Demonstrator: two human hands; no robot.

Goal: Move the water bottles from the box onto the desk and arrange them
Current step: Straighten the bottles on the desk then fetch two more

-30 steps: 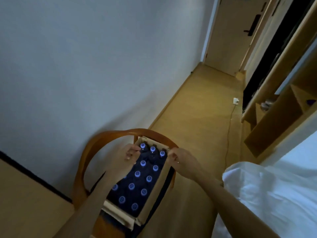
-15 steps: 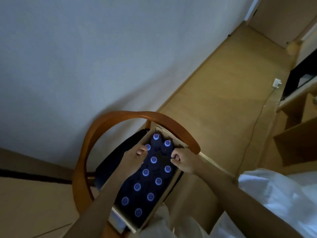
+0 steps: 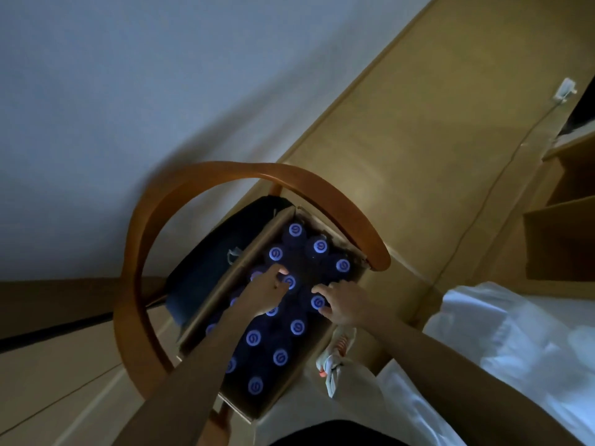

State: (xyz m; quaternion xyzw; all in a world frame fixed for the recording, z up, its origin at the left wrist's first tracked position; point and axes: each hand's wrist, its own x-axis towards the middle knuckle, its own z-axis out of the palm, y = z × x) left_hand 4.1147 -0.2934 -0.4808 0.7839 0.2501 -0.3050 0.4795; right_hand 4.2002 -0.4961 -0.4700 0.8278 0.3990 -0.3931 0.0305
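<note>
Dark water bottles [image 3: 297, 327] with pale blue caps stand packed in an open cardboard box [image 3: 240, 268] on a curved wooden chair [image 3: 138, 239]. Our left hand [image 3: 265, 289] reaches among the caps, its hold unclear; our right hand [image 3: 343, 302] curls fingers around a cap. White bedding [image 3: 502, 349] lies just beside

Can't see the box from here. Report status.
Left hand and right hand on bottle caps inside box. None lifted. Chair armrest arcs overhead.
</note>
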